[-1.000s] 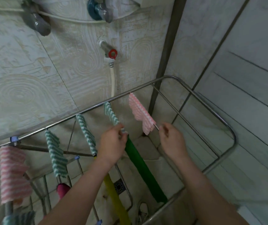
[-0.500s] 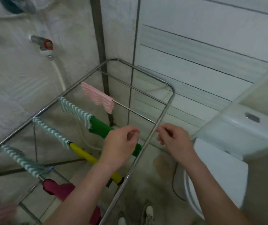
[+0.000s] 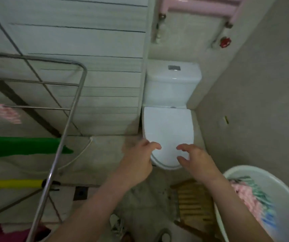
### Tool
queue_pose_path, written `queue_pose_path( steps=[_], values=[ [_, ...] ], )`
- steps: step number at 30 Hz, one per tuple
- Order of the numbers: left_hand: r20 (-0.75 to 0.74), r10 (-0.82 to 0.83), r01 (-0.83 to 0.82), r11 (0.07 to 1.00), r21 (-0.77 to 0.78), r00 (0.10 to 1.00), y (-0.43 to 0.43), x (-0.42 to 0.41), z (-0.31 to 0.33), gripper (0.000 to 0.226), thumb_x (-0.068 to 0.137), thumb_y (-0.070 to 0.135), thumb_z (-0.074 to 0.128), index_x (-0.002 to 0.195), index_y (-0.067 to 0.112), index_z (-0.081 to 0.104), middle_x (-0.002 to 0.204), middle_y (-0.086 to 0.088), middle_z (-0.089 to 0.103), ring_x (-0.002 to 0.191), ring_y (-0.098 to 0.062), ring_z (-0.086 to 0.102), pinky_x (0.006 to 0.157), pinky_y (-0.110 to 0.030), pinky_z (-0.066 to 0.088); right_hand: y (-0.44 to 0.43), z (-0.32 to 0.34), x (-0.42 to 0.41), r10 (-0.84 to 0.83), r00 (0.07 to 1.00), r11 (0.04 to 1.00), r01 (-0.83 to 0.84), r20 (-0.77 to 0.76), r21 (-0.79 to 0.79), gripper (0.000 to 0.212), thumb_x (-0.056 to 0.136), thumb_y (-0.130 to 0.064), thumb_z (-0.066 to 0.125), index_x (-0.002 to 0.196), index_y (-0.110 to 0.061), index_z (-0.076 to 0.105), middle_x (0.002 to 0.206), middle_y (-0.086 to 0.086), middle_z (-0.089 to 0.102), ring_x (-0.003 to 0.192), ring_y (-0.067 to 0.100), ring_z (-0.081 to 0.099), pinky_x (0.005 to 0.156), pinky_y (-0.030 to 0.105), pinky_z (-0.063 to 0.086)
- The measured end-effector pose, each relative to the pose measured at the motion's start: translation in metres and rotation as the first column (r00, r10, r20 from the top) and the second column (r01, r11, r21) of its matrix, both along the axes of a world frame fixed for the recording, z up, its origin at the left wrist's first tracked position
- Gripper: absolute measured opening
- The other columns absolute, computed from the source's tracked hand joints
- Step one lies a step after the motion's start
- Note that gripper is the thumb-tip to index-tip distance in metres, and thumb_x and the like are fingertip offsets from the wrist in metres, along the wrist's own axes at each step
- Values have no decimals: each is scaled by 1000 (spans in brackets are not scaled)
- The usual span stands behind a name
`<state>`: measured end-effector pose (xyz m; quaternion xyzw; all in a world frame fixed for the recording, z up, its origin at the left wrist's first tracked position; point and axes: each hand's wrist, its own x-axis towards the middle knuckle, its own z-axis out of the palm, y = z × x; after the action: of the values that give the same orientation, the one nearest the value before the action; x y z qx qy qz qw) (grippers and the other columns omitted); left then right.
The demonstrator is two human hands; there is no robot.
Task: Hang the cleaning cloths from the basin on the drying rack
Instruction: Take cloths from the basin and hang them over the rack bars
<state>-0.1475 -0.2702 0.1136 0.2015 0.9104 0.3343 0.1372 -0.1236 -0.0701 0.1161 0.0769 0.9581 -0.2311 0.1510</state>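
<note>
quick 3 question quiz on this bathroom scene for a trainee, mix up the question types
1. True or false: the left hand and the right hand each grip a cloth.
2. Multiple choice: the white basin holds A) nothing, B) pink and teal cloths, C) a yellow bottle.
3. Short answer: what colour is the hanging cloth on the drying rack at the left edge of the view?

Key: 1 false, both hands are empty; 2 B; 3 pink.
</note>
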Motion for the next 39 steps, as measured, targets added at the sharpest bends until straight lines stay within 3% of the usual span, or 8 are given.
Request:
queue_pose_path(
  steps=[9, 16, 21, 24, 29, 31, 35, 39],
  values=[
    [41, -405, 406, 899, -162, 913, 170, 81, -60, 43, 90, 10, 48, 130, 21, 53, 135, 3, 46, 124, -18, 42, 102, -36, 41, 170, -89, 130, -353, 918, 936, 347, 180, 64, 68, 85, -25, 64, 145, -17, 34, 143, 12, 46, 131, 31, 42, 109, 36, 29],
    [142, -586, 601, 751, -273, 798, 260, 131, -110, 28, 82, 5, 50, 106, 10, 63, 112, -7, 57, 109, -27, 51, 91, -39, 46, 237, -153, 184, -595, 749, 782, 624, 292, -8, 80, 87, -19, 57, 151, -20, 10, 150, 18, 32, 132, 36, 40, 105, 39, 34],
    [286, -376, 438, 877, -199, 881, 299, 136, -138, 28, 90, 17, 45, 116, 12, 55, 108, -8, 63, 100, -27, 60, 79, -33, 46, 247, -163, 190, -678, 696, 667, 718, 237, -199, 36, 83, -13, 67, 119, -14, 64, 96, 8, 73, 88, 24, 67, 73, 23, 49],
    [375, -239, 346, 904, -251, 896, 320, 140, -161, 47, 88, 33, 51, 132, 18, 40, 116, -7, 62, 108, -31, 59, 81, -30, 44, 258, -154, 202, -674, 618, 412, 770, 406, -488, 14, 88, -18, 66, 77, -17, 74, 45, -6, 50, 44, 7, 42, 39, 19, 34],
    [342, -205, 291, 930, -224, 917, 323, 143, -163, 10, 82, 26, 59, 78, 22, 67, 80, 2, 67, 80, -21, 64, 62, -25, 44, 287, -157, 210, -719, 588, 476, 805, 370, -354, 20, 80, -15, 70, 63, -5, 71, 58, 8, 64, 60, 16, 56, 55, 24, 46],
    [319, -234, 317, 918, -238, 918, 320, 141, -162, 30, 78, 11, 55, 49, 16, 47, 56, -3, 50, 56, -21, 52, 49, -28, 29, 300, -165, 205, -811, 528, 475, 845, 251, -245, 10, 80, -17, 69, 73, -10, 66, 63, 3, 61, 71, 20, 59, 59, 21, 46],
    [361, -227, 242, 970, 3, 905, 308, 133, -148, 29, 81, 6, 58, 61, 27, 61, 62, 9, 57, 60, -9, 52, 61, -27, 40, 308, -184, 187, -812, 539, 520, 842, 226, -140, 66, 82, -33, 67, 139, -22, 36, 126, 14, 56, 118, 36, 52, 93, 43, 45],
    [405, -139, -12, 937, 349, 904, 303, 125, -108, 36, 87, -2, 57, 77, 31, 68, 83, 11, 70, 83, -4, 64, 78, -16, 47, 299, -190, 179, -827, 558, 559, 829, 73, 5, 26, 90, -16, 56, 113, -12, 66, 107, 16, 69, 99, 34, 63, 75, 33, 46]
  ],
)
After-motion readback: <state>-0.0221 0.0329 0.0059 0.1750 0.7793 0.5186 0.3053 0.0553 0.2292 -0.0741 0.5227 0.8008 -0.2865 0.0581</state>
